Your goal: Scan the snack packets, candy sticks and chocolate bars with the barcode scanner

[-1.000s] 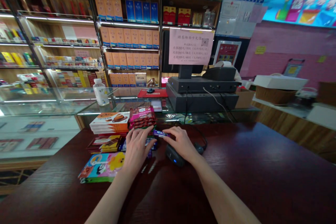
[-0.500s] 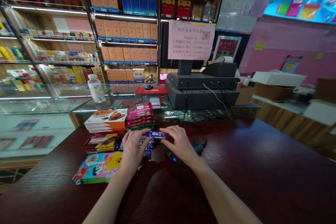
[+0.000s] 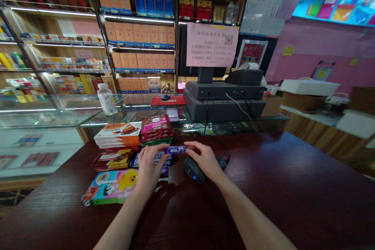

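Observation:
A small purple pack of chewing gum [image 3: 175, 149] is held level above the table, its printed face toward me. My left hand [image 3: 150, 164] pinches its left end between thumb and fingers. At the other end my right hand [image 3: 203, 160] has thumb and forefinger on the pack's tip. Under my right hand lies a black handheld scanner [image 3: 193, 171] with a blue light. Several blue-purple packs [image 3: 167, 160] lie just behind my left hand, which partly hides them. Left of that hand is a colourful cartoon packet [image 3: 109, 187].
Brown and yellow packets [image 3: 118, 159], stacked white-and-orange boxes [image 3: 117, 134] and red-pink bags [image 3: 156, 128] stand on the dark table [image 3: 263, 199]. Behind them are a glass counter, a bottle [image 3: 107, 99] and a cash register [image 3: 225, 103]. The scanner's cable runs backward.
My right hand has shifted slightly right, toward the gum's tip, and its fingers have drawn in. More of the scanner now shows. The gum stays at nearly the same place.

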The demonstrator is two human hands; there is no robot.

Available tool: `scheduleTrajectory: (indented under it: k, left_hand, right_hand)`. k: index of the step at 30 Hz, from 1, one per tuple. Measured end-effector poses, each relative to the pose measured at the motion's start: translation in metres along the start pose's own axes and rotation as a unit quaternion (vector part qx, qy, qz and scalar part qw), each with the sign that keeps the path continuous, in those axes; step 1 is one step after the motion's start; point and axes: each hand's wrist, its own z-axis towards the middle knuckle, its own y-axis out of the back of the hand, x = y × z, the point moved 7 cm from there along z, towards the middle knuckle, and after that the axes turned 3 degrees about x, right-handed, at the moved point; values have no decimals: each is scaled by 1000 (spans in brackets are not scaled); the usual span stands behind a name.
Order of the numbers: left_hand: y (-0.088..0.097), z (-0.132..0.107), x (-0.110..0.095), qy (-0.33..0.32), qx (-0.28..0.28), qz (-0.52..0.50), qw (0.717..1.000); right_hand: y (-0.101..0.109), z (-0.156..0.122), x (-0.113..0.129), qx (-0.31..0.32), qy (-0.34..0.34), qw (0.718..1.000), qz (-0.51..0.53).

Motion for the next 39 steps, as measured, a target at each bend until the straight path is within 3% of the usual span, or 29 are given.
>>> scheduleTrajectory:
  k: [17,32,39]
  left_hand:
    - [-2,0,0,-2,-6,-37,999]
    - [-2,2,2,-28,30,-34,999]
    - [-1,2,-1,-33,19,-52,998]
  right_hand:
    - [6,-6,23,-62,107,984,-128]
    - [10,-12,34,-113,180,965,-154]
    - [8,-12,33,-106,187,961,-176]
